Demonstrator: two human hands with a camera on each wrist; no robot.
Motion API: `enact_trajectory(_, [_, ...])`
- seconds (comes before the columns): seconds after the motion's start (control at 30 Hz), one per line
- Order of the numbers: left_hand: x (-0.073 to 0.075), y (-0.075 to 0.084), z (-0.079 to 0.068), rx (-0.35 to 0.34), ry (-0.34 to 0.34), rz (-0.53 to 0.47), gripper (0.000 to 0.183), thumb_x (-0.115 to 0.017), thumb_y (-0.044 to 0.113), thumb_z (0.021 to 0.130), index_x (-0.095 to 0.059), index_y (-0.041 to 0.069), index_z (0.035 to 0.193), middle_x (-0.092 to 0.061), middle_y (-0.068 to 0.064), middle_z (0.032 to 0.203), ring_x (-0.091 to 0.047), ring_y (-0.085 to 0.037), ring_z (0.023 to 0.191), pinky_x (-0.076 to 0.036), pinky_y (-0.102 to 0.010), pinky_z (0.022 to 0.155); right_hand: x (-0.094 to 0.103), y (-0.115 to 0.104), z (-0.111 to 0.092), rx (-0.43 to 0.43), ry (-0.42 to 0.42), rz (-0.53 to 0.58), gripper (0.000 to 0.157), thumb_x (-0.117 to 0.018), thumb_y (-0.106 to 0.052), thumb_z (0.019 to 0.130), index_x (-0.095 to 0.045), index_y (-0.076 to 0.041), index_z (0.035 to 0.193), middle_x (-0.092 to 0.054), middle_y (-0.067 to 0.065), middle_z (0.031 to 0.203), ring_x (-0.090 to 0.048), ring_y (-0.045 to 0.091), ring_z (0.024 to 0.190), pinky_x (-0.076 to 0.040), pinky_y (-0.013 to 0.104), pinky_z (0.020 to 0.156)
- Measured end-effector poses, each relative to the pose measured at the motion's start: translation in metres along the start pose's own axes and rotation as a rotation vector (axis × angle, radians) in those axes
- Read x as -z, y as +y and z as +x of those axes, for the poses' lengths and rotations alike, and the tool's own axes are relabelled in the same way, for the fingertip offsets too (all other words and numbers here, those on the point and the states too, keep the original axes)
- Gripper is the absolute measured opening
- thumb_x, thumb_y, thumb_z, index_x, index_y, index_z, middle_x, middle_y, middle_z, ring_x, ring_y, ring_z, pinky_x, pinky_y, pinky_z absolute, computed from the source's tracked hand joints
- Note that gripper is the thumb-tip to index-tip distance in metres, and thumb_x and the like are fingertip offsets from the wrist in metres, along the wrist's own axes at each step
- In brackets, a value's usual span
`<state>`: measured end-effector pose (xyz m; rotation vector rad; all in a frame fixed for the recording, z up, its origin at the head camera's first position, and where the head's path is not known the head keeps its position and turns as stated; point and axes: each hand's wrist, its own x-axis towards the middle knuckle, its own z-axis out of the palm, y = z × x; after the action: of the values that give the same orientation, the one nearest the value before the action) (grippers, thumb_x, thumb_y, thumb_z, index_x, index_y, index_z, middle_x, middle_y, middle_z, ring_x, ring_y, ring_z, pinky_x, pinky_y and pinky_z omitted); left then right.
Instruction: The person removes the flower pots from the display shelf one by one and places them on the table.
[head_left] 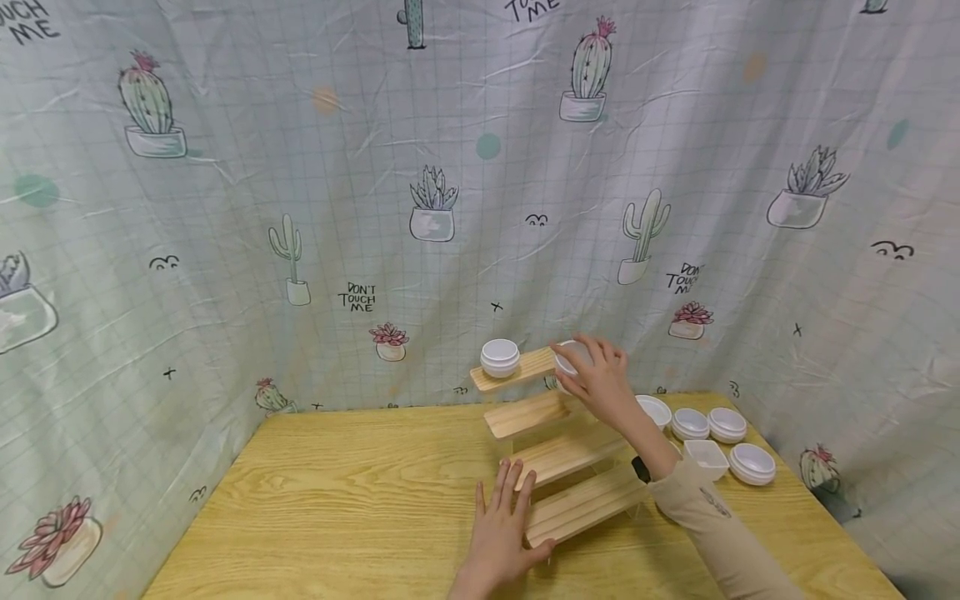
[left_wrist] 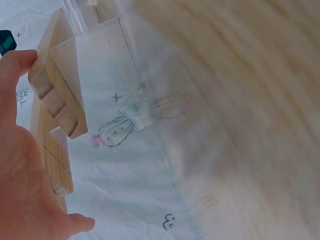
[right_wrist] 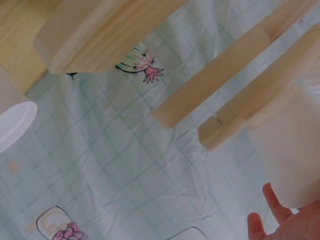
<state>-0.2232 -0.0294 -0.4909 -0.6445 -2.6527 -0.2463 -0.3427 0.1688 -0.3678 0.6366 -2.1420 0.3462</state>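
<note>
A stepped wooden stand (head_left: 566, 454) with several tiers and clear side supports stands on the table. My left hand (head_left: 498, 533) rests against its lower left end with fingers spread. In the left wrist view, a fingertip of the left hand (left_wrist: 25, 185) touches the end of a wooden slat (left_wrist: 57, 80). My right hand (head_left: 600, 379) grips a small white bowl (head_left: 572, 357) at the right end of the top tier. That same bowl (right_wrist: 290, 150) looks large beside the slats in the right wrist view. Another white bowl (head_left: 499, 358) sits upright on the top tier's left end.
Right of the stand, several round white bowls (head_left: 752, 464) and a square white dish (head_left: 705, 458) stand on the yellow wood-grain table (head_left: 337, 500). A cactus-print curtain (head_left: 480, 192) hangs behind and at both sides.
</note>
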Motion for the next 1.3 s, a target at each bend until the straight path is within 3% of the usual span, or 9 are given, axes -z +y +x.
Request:
enact_trajectory(0.33, [0.0,-0.001,0.0,-0.002,0.013,0.008,0.087,-0.052,0.064,0.074,-0.023,0.016,0.141,-0.02,-0.007,0.148,-0.016,-0.026,0.136,-0.029,-0.061,0.096,0.002,-0.005,-0.012,0.055,0.004,-0.006,0.044,-0.067,-0.029,0.075,-0.055,-0.023,0.117,-0.05,0.018,0.12,-0.046,0.034,0.098,-0.03,0.049,0.074])
enact_trajectory(0.63, [-0.001,-0.001,0.001,0.006,-0.005,0.003,0.088,-0.051,0.065,0.074,-0.022,0.017,0.142,-0.018,-0.006,0.149,-0.014,-0.026,0.137,-0.027,-0.061,0.098,0.009,-0.012,-0.025,0.08,0.008,0.02,0.044,-0.067,-0.029,0.075,-0.056,-0.022,0.117,-0.051,0.018,0.118,-0.045,0.033,0.097,-0.031,0.053,0.075])
enact_trajectory(0.93, [-0.002,-0.001,-0.001,0.003,-0.013,0.022,0.087,-0.049,0.066,0.074,-0.023,0.017,0.142,-0.018,-0.006,0.149,-0.014,-0.025,0.137,-0.029,-0.061,0.097,0.019,-0.02,-0.049,0.062,-0.013,0.009,0.049,-0.069,-0.029,0.072,-0.055,-0.024,0.118,-0.05,0.015,0.119,-0.044,0.033,0.097,-0.031,0.052,0.076])
enact_trajectory(1.3, [0.001,0.001,-0.001,-0.018,0.082,0.069,0.088,-0.056,0.065,0.071,-0.029,0.016,0.139,-0.028,-0.006,0.145,-0.023,-0.025,0.133,-0.031,-0.057,0.095,0.027,-0.02,-0.075,0.065,-0.005,-0.016,0.039,-0.048,-0.048,0.086,-0.056,-0.025,0.117,-0.052,0.015,0.119,-0.046,0.033,0.097,-0.034,0.051,0.071])
